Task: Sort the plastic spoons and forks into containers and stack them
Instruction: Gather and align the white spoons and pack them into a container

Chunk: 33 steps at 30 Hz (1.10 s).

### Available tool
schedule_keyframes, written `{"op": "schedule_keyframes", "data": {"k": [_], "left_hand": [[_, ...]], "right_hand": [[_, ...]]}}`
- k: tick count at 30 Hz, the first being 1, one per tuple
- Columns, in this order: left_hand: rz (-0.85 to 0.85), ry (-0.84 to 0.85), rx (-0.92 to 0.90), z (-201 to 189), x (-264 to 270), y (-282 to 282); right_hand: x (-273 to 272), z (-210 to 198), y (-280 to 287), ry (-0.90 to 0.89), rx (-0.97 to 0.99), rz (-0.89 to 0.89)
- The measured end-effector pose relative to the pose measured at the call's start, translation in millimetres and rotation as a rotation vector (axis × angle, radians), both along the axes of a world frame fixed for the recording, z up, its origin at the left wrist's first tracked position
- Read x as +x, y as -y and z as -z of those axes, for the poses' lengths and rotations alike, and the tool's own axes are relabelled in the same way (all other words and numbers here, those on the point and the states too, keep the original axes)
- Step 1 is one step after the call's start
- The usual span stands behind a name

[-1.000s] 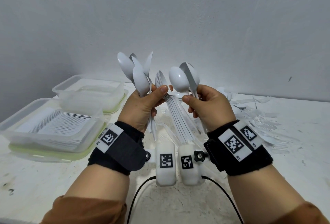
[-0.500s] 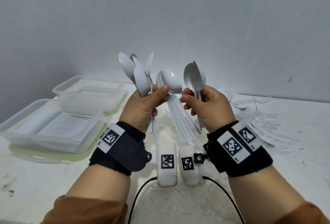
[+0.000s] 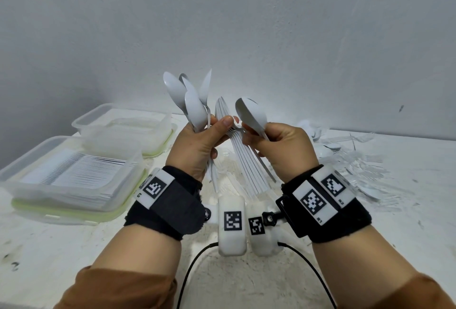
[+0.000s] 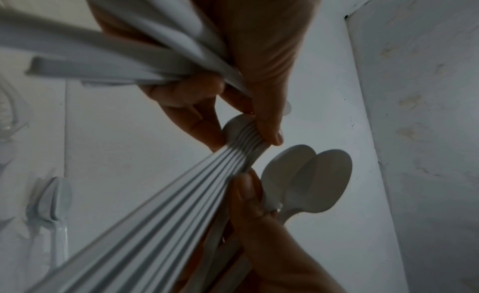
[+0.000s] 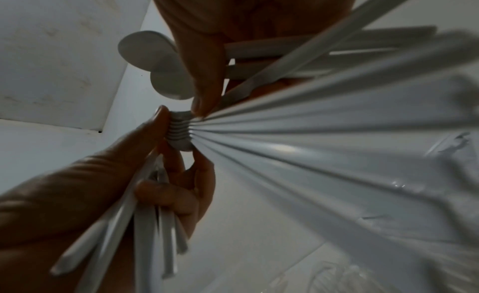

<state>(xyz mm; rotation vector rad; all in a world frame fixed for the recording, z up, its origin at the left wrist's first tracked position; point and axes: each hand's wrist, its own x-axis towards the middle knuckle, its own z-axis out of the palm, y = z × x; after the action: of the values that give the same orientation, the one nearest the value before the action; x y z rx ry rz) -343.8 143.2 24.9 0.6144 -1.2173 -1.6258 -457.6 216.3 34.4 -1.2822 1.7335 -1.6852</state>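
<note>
Head view: we hold a nested spoon stack [image 3: 243,158] between our hands, handles slanting down toward us, bowls pinched by our left hand [image 3: 197,146], which also grips loose spoons [image 3: 190,96]. Our right hand [image 3: 283,151], just beside the stack, is curled round two white spoons [image 4: 311,180], bowls up, glossy, thin.

Both forearms are rising from the bottom edge toward twelve o'clock, wrists wrapped in black straps. The left hand [image 3: 195,146] is curling its fingers shut, thumb pointing toward two o'clock. The right hand [image 3: 283,148] is also curling closed, its thumb reaching toward ten o'clock, nearly meeting the left thumb.
</note>
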Motion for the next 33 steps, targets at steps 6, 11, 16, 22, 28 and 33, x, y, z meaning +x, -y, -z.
{"op": "schedule_keyframes", "data": {"k": [6, 11, 16, 22, 28, 33], "left_hand": [[-0.006, 0.027, -0.014, 0, 2, 1], [-0.014, 0.041, -0.031, 0, 1, -1], [-0.010, 0.027, -0.001, 2, 4, 1], [-0.016, -0.022, 0.033, -4, 18, 7], [0.036, -0.001, 0.010, -8, 31, 13], [0.085, 0.018, -0.034, -10, 41, 14]], "right_hand": [[1, 0, -2, -0.055, 0.026, 0.003], [2, -1, -5, -0.033, 0.035, -0.021], [0, 0, -3, 0.016, 0.061, 0.022], [-4, -2, 1, -0.012, 0.069, 0.115], [14, -7, 2, -0.219, 0.261, 0.068], [32, -11, 3, -0.227, 0.282, 0.035]]}}
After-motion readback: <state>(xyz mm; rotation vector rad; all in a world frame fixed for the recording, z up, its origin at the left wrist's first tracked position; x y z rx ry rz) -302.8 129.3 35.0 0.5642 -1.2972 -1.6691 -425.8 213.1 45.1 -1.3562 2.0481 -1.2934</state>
